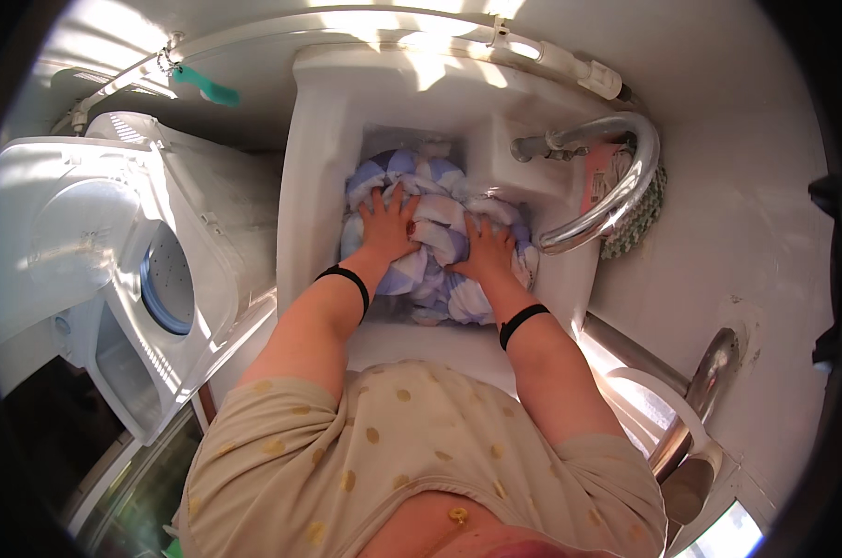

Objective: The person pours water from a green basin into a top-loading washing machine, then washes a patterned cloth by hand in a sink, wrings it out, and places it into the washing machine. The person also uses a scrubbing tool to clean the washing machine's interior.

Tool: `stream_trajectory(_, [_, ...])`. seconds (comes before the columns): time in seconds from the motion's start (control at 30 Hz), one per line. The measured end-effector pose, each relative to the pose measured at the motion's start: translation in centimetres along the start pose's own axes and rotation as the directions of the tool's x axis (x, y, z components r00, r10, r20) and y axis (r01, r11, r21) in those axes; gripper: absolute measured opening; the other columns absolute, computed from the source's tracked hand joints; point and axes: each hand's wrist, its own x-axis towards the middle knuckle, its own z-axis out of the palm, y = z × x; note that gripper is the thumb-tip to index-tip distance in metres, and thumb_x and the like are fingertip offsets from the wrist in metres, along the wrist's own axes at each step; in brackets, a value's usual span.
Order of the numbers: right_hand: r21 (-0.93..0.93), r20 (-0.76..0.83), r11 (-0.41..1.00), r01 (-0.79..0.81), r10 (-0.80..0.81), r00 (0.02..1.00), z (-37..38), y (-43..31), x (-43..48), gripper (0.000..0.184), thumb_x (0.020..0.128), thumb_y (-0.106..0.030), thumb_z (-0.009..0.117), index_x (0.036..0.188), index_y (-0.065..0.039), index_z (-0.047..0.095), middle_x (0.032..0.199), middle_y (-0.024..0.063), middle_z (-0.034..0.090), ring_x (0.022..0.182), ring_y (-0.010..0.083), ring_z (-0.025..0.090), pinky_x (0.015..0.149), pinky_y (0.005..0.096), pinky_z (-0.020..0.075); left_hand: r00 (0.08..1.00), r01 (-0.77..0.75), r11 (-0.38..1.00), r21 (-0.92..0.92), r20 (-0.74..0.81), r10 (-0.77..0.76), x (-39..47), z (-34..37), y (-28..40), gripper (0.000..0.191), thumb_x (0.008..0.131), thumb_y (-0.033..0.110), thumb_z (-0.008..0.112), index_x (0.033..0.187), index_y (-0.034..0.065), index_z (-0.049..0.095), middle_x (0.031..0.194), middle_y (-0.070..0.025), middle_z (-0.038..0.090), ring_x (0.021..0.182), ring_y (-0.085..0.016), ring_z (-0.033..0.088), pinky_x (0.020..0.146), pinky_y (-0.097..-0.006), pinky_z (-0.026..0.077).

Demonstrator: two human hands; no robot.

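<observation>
A bundle of wet white-and-blue patterned fabric (435, 223) lies bunched in the basin of a white sink (313, 209). It appears partly under water along its near edge. My left hand (389, 223) rests flat on the left part of the bundle, palm down with fingers spread. On the right part, my right hand (489, 247) presses the folds with its fingers apart and thumb pointing inward. Neither hand grips the fabric. A dark band circles each forearm.
A curved chrome faucet (633, 188) arches beside the basin's right edge. Left of the sink stands a white washing machine (211, 230) with its lid raised. A pipe (337, 22) runs along the back wall, with a teal object (208, 87) hanging from it. Metal tubing (703, 390) is at right.
</observation>
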Motion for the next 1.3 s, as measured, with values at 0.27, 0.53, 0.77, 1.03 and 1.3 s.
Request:
stream_trajectory(0.27, [0.107,-0.03,0.991,0.085,-0.082,0.996,1.5,2.8,7.4,0.096,0.054,-0.054,0.082,0.135,-0.018,0.045,0.138,0.0151,0.043,0.127,0.0392,0.038,0.104,0.0532,0.0318,0.979,-0.098,0.958,-0.27,0.145,0.142,7.0,1.2,-3.1,0.095,0.064,0.046,0.075,0.144,0.0211,0.028,0.134,-0.014,0.049,0.108,-0.038,0.057,0.093,-0.0451,0.047])
stream_trajectory(0.53, [-0.034,0.036,0.999,-0.035,0.036,0.999,-0.4,1.0,5.2,0.105,0.062,-0.046,0.081,0.145,-0.012,0.028,0.144,0.02,0.034,0.123,0.0417,0.044,0.102,0.0461,0.0392,0.999,0.022,0.968,-0.248,0.05,-0.01,4.7,-0.1,-1.1,0.085,0.071,0.039,0.073,0.142,0.0175,0.031,0.134,-0.0169,0.047,0.123,-0.036,0.045,0.096,-0.0536,0.041])
stream_trajectory(0.77, [0.301,-0.005,0.919,-0.253,0.267,0.964,-0.6,3.0,-4.4,0.081,0.067,-0.04,0.079,0.131,-0.004,0.046,0.107,0.0221,0.064,0.096,0.0375,0.063,0.086,0.0412,0.0488,0.984,0.18,0.94,-0.288,0.067,-0.167,-1.4,-0.6,-0.7,0.057,0.077,0.034,0.068,0.126,0.0108,0.053,0.107,-0.0147,0.065,0.102,-0.033,0.061,0.088,-0.0476,0.046])
stream_trajectory(1.03, [0.897,-0.194,0.42,0.138,0.094,0.977,-8.4,-1.4,-12.6,0.032,0.085,-0.031,0.068,0.094,-0.001,0.067,0.074,0.0025,0.063,0.069,0.0096,0.057,0.064,0.0269,0.0474,0.958,-0.26,0.353,-0.899,-0.195,0.21,-9.3,-9.9,-1.0,0.04,0.085,0.028,0.064,0.118,0.0044,0.061,0.111,-0.0109,0.064,0.097,-0.023,0.06,0.082,-0.0341,0.045])
stream_trajectory(1.3, [0.707,-0.578,0.413,0.574,-0.13,0.805,-16.5,-11.9,-18.5,0.025,0.084,-0.027,0.067,0.091,-0.003,0.067,0.076,0.0107,0.068,0.064,0.0224,0.061,0.065,0.0324,0.0493,0.791,-0.586,0.531,-0.612,-0.574,0.21,-14.2,-9.5,0.9,0.067,0.068,0.029,0.081,0.12,-0.0012,0.052,0.126,-0.0151,0.051,0.118,-0.027,0.05,0.099,-0.0369,0.04])
